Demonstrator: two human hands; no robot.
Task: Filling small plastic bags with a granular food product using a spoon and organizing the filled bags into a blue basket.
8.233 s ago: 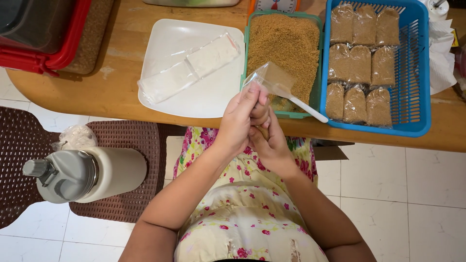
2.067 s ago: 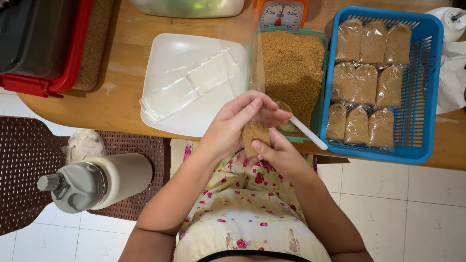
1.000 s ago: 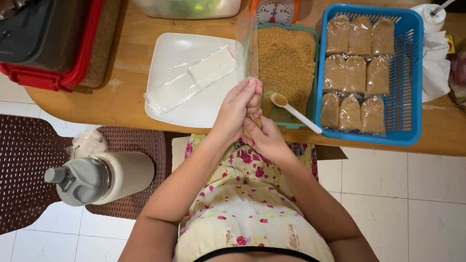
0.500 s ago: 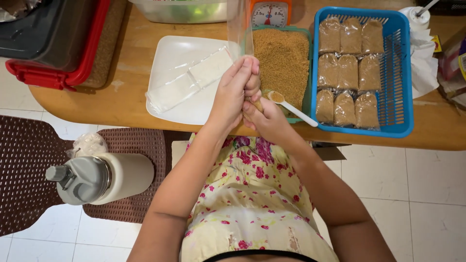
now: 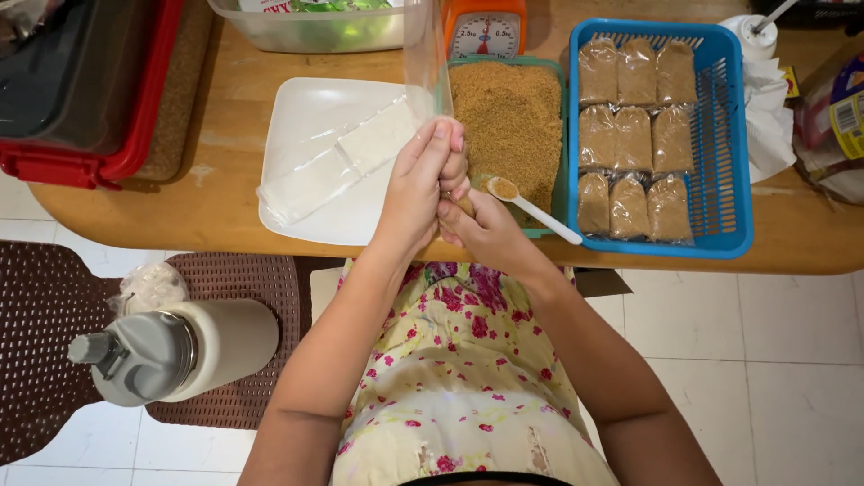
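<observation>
From my feed the scene is bright and evenly lit, warm indoor light from overhead. I see only soft, short shadows under the wooden table (image 5: 180,216) edge. Mild glare sits on the white tray (image 5: 310,117) at eleven o'clock. Focus is sharp centrally; edges bow slightly, with slight softness toward the corners.

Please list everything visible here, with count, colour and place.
clear plastic bag: one, transparent, upright between the hands.
white spoon: one, lying on the tub's edge.
green tub of brown granules: one, table centre.
blue plastic basket: one, right, holding nine filled brown packets.
white square plate: one, left of tub, with empty bags.
orange kitchen scale: one, behind tub.
white flask: one, lower left.
left hand, right hand: pinching the bag.
</observation>
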